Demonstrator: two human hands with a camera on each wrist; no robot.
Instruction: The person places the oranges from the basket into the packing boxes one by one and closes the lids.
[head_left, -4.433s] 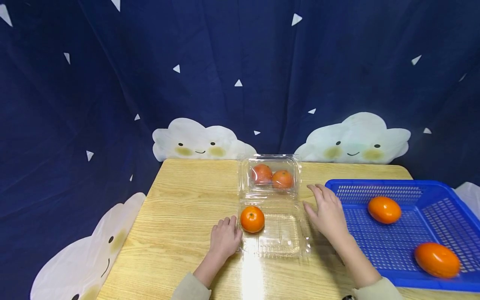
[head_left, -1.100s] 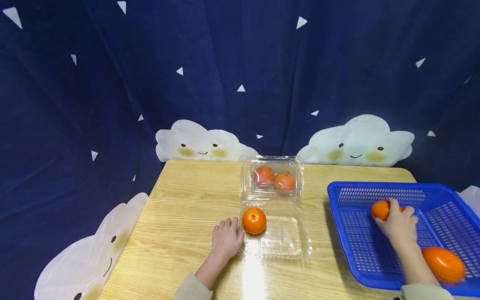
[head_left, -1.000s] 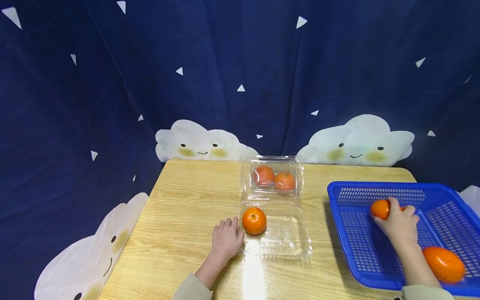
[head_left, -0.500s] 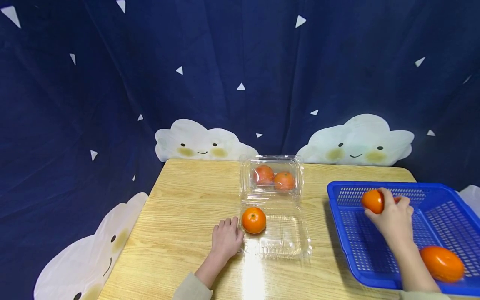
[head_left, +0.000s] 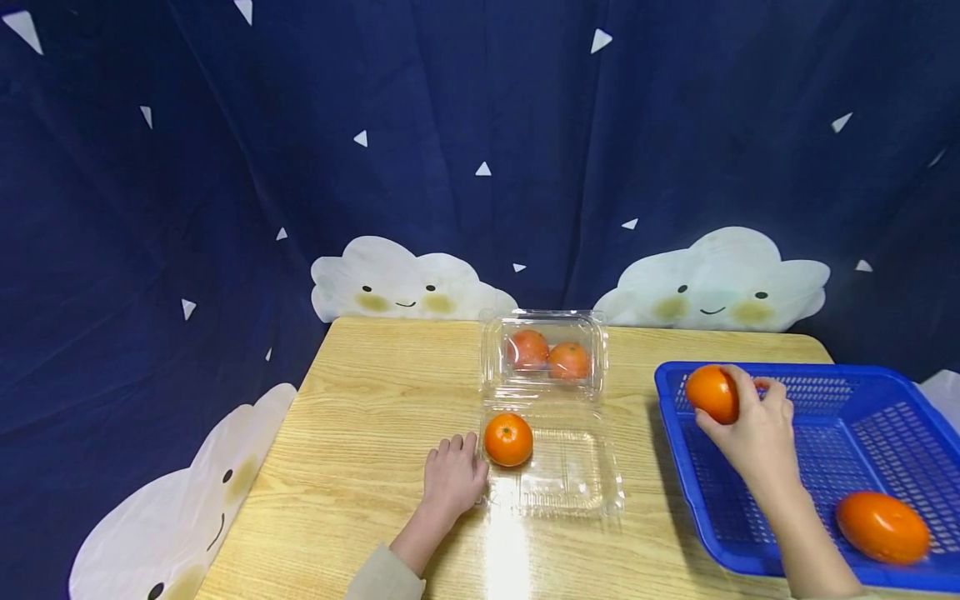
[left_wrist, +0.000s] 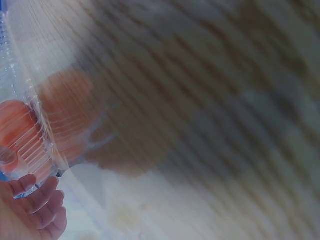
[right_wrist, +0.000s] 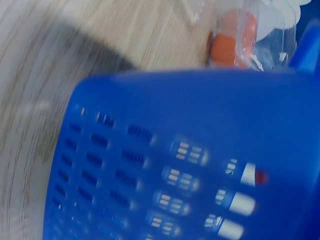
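An orange (head_left: 712, 394) is pinched between the thumb and fingers of my right hand (head_left: 756, 429), above the left side of the blue basket (head_left: 697, 500). Another orange (head_left: 882, 527) lies in the basket's near right part. My left hand (head_left: 450, 475) rests on the table with fingers loosely bent, at the left edge of an opened clear plastic clamshell box (head_left: 570, 475); whether it touches the edge is hard to tell. One orange (head_left: 508, 440) sits in the box's left side. Two more oranges (head_left: 568, 361) show through the clear plastic behind. The left wrist view has the left hand (left_wrist: 32, 210) beside clear plastic.
The wooden table (head_left: 375, 392) ends at a dark blue curtain (head_left: 420, 125) with white clouds. In the right wrist view the basket's wall (right_wrist: 200, 110) fills most of the picture and the right hand is out of sight.
My right hand reached from beside the box into the basket, took hold of an orange, then lifted it and carried it left towards the basket's left rim. The left hand stays in place.
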